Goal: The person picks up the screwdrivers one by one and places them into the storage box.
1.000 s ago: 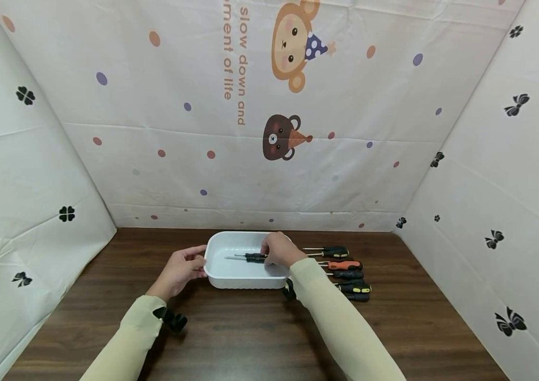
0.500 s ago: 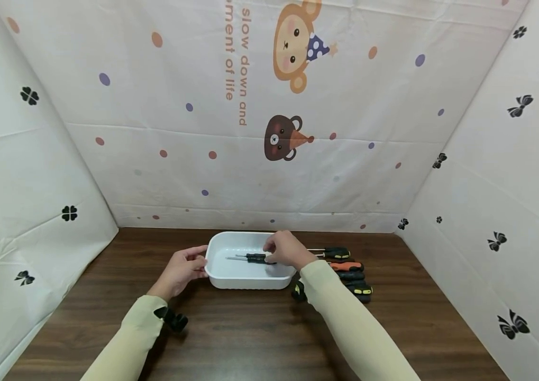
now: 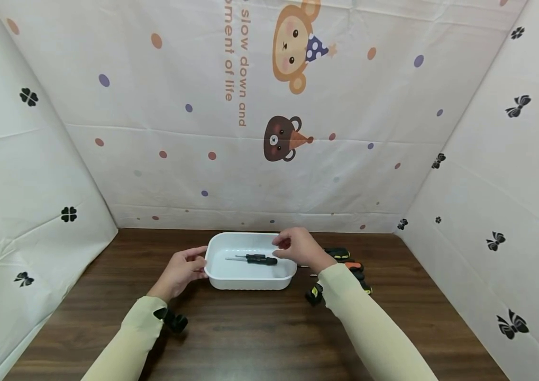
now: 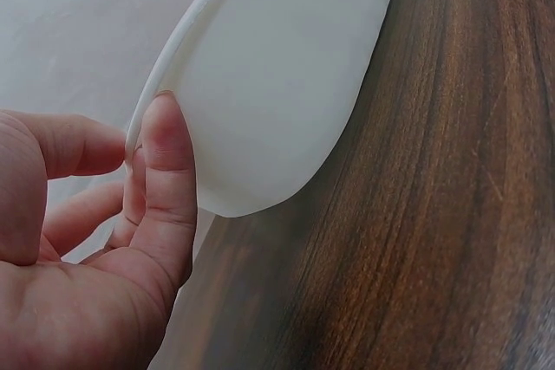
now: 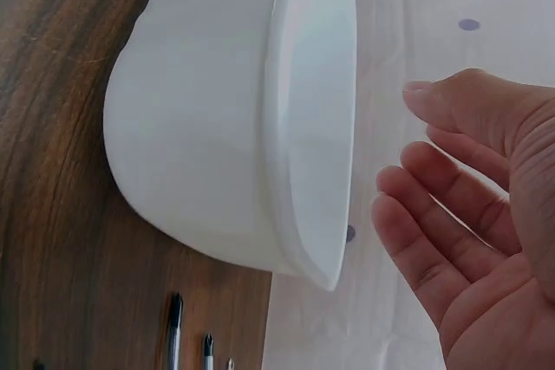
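White, rounded-rectangular tub [image 3: 250, 284]: on the dark brown, wood-grained table [image 3: 250, 338], just below the middle of the head view
Left hand [image 3: 180, 271]: fingers and thumb pinch the tub's rim at its left end
Right hand [image 3: 300, 250]: fingers parted, loosely bent, holding nothing, near the tub's right end
Slim black-handled screwdrivers [image 3: 264, 261]: two, side by side inside the tub, tips toward frame left
Orange-and-black-handled screwdriver [image 3: 354, 266]: among others right of the tub, partly hidden
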### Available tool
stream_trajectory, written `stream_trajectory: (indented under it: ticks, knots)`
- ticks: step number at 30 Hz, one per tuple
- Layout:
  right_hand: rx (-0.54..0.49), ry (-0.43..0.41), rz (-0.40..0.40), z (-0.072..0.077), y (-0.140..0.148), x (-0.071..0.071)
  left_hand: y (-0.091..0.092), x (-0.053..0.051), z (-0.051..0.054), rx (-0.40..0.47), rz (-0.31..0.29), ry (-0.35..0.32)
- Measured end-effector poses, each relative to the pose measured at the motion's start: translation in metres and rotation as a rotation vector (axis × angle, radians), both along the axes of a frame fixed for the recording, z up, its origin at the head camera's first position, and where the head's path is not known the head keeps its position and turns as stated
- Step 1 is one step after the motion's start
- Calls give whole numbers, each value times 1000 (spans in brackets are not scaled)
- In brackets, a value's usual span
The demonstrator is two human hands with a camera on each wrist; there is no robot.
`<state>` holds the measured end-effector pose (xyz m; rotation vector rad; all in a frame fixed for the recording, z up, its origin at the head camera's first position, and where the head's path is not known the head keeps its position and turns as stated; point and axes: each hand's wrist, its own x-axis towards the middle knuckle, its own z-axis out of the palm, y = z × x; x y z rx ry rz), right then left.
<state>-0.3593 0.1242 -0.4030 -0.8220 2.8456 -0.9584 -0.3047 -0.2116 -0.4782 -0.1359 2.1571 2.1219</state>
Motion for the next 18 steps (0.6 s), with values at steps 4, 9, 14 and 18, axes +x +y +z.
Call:
stream_trajectory:
  ticks: [4,9,14,18]
  knots:
    - [-27,-6,-23,1,12,8,0,0,-2,-5,-2,2]
    - [-62,-14,-51,0,29,16,0,0,-2,-4,-5,0]
    - [-95,-1,-63,-2,45,17,0,1,0,-10,-9,5]
    - [-125,16,-63,-3,55,19,0,1,1,-9,-7,11]
